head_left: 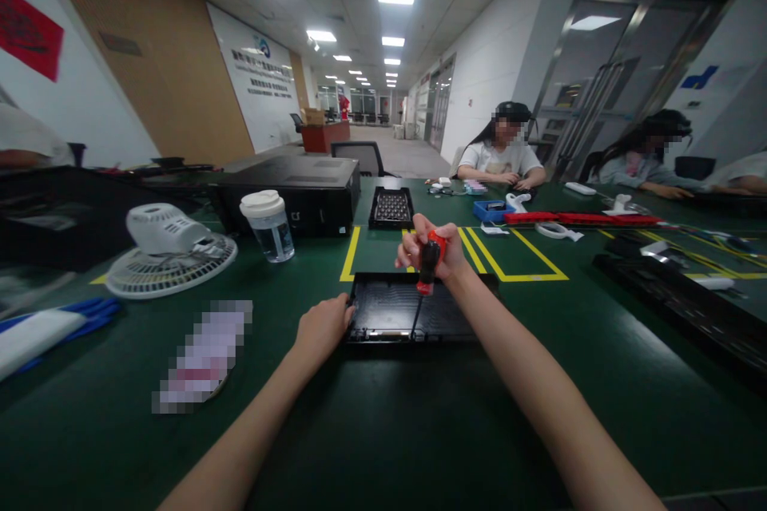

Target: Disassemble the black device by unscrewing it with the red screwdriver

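A shallow black panel [383, 305] with raised edges lies flat on the green table [359, 431] in front of me. My right hand [440, 249] is wrapped round the handle of a red and black screwdriver [428, 262]. The screwdriver's shaft points down, its tip at the near edge of the panel, beside a thin metallic strip. What the tip touches is too small to tell. At the panel's left edge, my left hand [325, 327] grips the rim, its fingers partly hidden.
Left of the panel are a white fan [173, 251], a lidded cup [268, 225] and a large black case [293, 188]. Beyond stands a black tray [391, 207]. A blue box [491, 211] and a long black part [683, 311] lie right. People sit across the table.
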The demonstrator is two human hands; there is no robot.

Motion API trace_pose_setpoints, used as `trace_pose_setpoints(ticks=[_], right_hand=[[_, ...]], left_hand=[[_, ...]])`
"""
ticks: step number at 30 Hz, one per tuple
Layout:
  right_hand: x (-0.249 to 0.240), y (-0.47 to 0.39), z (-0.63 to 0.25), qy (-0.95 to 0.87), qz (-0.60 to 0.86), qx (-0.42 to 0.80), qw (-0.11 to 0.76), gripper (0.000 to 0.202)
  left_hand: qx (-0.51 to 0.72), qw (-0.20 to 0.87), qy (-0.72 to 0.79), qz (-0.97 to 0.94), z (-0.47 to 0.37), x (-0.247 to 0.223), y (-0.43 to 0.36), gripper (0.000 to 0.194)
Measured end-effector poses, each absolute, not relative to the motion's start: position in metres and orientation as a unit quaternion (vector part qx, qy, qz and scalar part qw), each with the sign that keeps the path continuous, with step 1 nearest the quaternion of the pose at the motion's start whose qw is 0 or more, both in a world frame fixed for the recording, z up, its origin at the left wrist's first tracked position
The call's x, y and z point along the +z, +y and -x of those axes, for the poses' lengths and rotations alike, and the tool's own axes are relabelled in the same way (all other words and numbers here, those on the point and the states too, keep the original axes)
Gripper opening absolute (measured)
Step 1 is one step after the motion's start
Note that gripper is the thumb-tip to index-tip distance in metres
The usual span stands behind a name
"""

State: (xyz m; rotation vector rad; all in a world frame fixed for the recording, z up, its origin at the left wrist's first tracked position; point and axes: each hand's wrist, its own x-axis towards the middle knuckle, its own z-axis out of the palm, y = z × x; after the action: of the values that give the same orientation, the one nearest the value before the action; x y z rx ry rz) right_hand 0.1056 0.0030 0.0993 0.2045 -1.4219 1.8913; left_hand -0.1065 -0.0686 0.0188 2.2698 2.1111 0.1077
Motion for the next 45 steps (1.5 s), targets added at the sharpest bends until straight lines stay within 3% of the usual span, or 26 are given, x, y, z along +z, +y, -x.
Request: trace_pose_setpoints(ticks=[8,23,45], right_hand=[[0.093,0.012,-0.102,-0.555,-0.069,0.776,0.293,0.022],[0.097,-0.012,-0.091,-0.547,-0.158,0.782,0.254,0.024],[0.102,-0.025,-0.093,-0.585,0.019,0.728,0.357,0.026]], left_hand=[[0.035,0.027,0.684,-0.728,0.107,0.018,-0.067,0.03],[0.045,0.008,0.677,-0.735,0.109,0.012,-0.066,0.03],[0.025,0.033,0.689,-0.724,0.103,0.024,-0.071,0.032]])
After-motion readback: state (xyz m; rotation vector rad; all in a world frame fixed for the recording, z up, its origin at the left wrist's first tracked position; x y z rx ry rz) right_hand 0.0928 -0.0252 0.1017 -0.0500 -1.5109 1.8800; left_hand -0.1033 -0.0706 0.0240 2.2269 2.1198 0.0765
